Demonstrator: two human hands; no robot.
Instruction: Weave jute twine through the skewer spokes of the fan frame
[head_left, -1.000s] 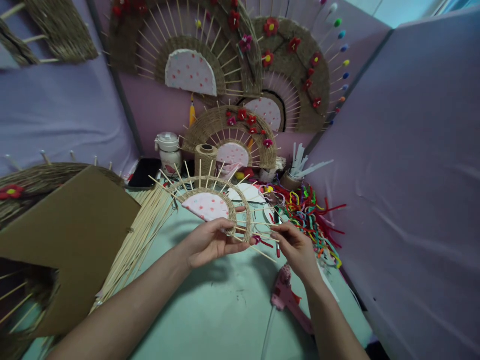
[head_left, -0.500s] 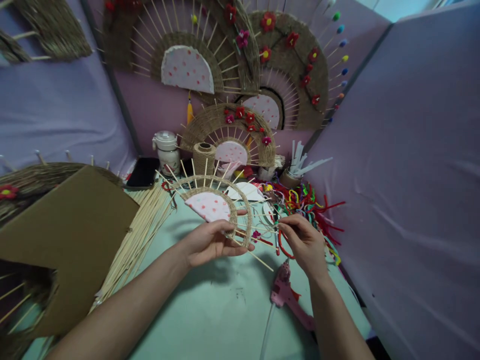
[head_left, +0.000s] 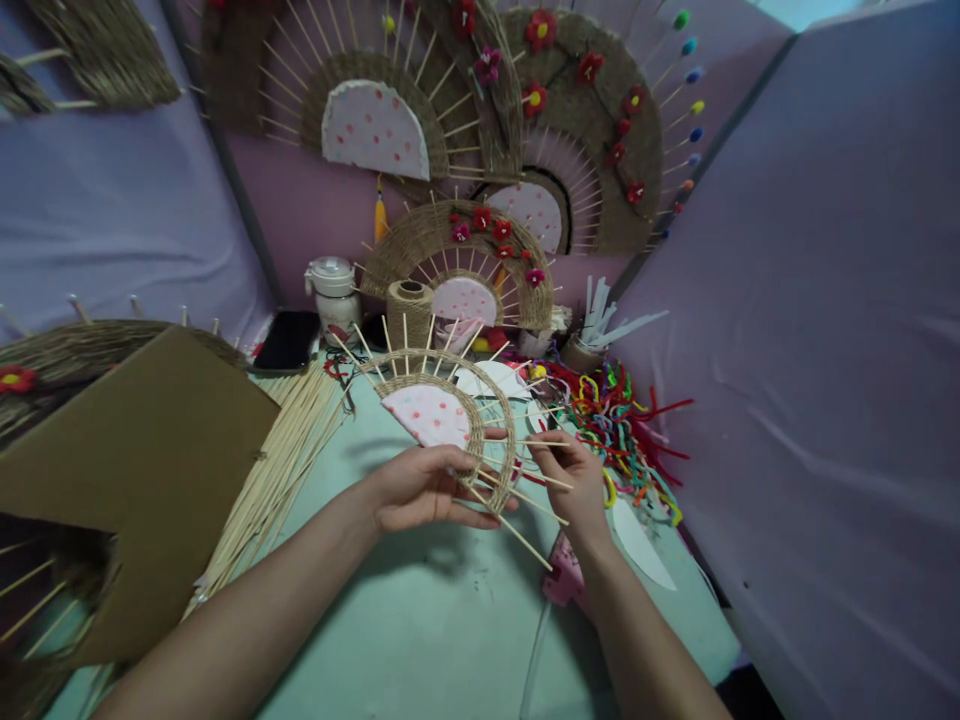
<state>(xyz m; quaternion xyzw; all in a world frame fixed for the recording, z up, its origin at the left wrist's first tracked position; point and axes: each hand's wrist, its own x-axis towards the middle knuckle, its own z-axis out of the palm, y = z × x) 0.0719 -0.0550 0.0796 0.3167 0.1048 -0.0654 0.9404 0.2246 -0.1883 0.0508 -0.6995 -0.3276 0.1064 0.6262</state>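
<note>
My left hand (head_left: 424, 490) is closed around the lower right part of a small half-round woven fan (head_left: 487, 385). Thin wooden sticks radiate from the fan, with two bands of twine woven across them and a white centre dotted with red. The thumb lies on the front near the centre; some fingers pass behind the sticks. Beside the fan's right edge, my right hand (head_left: 574, 480) has thumb and forefinger pinched together among the stick ends, on what looks like a thin strand of twine. Below that wrist lies a pink glue gun (head_left: 564, 578), partly hidden by the forearm.
Loose sticks (head_left: 259, 470) and a cardboard sheet (head_left: 142, 460) lie at left. Behind the fan stand a twine spool (head_left: 410, 315), a lidded jar (head_left: 334, 300) and a finished fan (head_left: 397, 235). Coloured pipe cleaners (head_left: 626, 425) and a white cut piece (head_left: 643, 545) are at right.
My right hand has moved left and closer to the fan's edge, now over the scissors' red handle. The fan has shifted slightly right and down in my left hand.
</note>
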